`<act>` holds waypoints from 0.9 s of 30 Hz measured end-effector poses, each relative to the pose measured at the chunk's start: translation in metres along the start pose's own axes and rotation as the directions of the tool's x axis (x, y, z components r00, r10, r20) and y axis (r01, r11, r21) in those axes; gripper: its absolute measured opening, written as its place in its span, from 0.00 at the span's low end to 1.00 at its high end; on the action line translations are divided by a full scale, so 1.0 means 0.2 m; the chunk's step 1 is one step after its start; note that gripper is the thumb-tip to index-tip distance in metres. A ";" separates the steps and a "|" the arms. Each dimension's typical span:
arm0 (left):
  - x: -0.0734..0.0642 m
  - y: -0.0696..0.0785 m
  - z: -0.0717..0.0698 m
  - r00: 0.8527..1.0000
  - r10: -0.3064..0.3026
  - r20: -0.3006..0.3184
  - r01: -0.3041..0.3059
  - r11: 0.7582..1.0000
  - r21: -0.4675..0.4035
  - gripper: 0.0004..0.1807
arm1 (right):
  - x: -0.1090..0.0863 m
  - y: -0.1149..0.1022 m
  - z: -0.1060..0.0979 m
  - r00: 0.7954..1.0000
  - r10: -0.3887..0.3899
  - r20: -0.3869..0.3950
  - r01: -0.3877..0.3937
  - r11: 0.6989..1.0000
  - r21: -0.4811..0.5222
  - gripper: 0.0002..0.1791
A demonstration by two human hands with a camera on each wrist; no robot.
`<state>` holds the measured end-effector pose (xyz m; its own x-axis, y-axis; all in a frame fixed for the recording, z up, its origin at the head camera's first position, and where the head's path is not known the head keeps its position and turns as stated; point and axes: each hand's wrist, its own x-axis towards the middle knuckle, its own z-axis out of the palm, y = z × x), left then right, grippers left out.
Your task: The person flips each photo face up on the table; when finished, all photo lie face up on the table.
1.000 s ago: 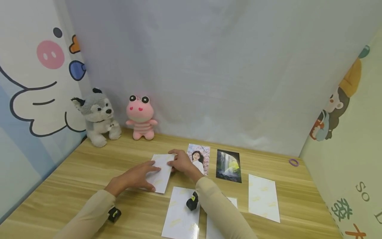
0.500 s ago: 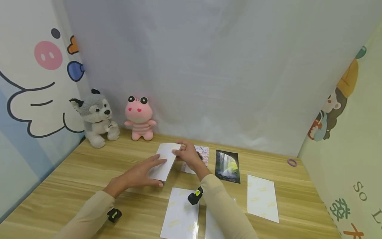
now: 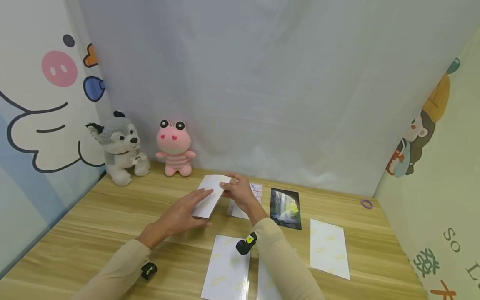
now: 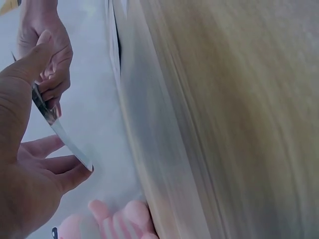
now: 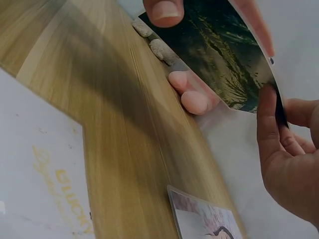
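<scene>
A photo print (image 3: 207, 202) is raised off the table, slightly bowed, its white back facing up in the head view. From below, the right wrist view shows its dark green picture side (image 5: 214, 50). My left hand (image 3: 178, 216) holds the left part, with fingers over the white back and the thumb (image 5: 167, 11) on the picture side. At the right edge my right hand (image 3: 241, 193) pinches the print between thumb and fingers. Behind that hand lies a portrait photo (image 3: 238, 211), partly hidden. To its right is a waterfall photo (image 3: 285, 208), face up.
White-backed prints (image 3: 226, 264) lie toward the front, one (image 3: 268, 283) partly under my right forearm and another (image 3: 330, 249) farther right. A plush husky (image 3: 121, 152) and a pink plush frog (image 3: 175, 148) sit at the back left. A purple ring (image 3: 366, 203) lies at far right.
Both hands have lifted the print from the table, moving it back and slightly right while it bows and tilts. My right hand now covers more of the portrait photo.
</scene>
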<state>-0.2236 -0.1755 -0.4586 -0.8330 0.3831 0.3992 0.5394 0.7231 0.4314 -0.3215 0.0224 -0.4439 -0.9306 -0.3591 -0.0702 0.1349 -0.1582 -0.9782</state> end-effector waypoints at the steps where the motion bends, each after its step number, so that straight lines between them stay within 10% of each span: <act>1: 0.00 0.00 0.00 1.000 0.002 -0.009 -0.002 1.000 0.007 0.49 | 0.00 0.00 0.00 1.000 -0.002 0.001 0.002 1.000 0.005 0.28; 27: 0.04 0.02 0.04 0.982 0.173 -0.074 -0.169 0.984 0.056 0.43 | -0.01 0.02 0.01 0.998 -0.056 0.026 0.053 0.994 0.099 0.14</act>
<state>-0.2298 -0.1650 -0.4595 -0.7159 0.4588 0.5263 0.6645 0.6791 0.3118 -0.3185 0.0215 -0.4477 -0.9276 -0.3733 -0.0107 0.1187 -0.2676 -0.9562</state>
